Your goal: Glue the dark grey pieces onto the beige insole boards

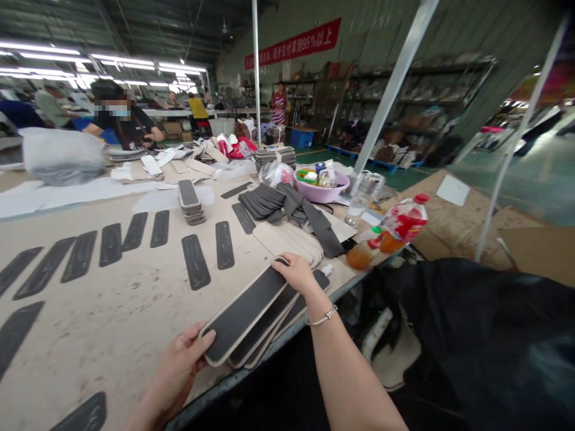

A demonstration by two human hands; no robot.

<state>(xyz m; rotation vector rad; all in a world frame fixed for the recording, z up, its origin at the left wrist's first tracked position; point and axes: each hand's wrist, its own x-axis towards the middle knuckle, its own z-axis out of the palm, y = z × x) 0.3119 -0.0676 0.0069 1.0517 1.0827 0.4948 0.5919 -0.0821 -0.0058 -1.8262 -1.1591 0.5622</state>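
Observation:
A long dark panel with rounded corners and a pale edge (247,311) is gripped at both ends by my hands. My left hand (191,353) pinches its near end, thumb on top. The far end is in my right hand (294,272), which wears a bracelet on the wrist. Beneath it lies a fanned stack of similar panels (274,326) along the table's edge. Just beyond my right hand is a fanned pile of pale panels (291,242). Several dark pieces with glossy streaks, such as this dark strip (196,261), lie flat on the table (148,323).
A pile of dark grey pieces (263,202) and a lilac basin (321,188) stand farther back. Bottles with orange liquid (363,254) are near the right edge. A small panel stack (191,203) is mid-table. Across the table works a masked person (128,123). Metal poles (395,84) rise at right.

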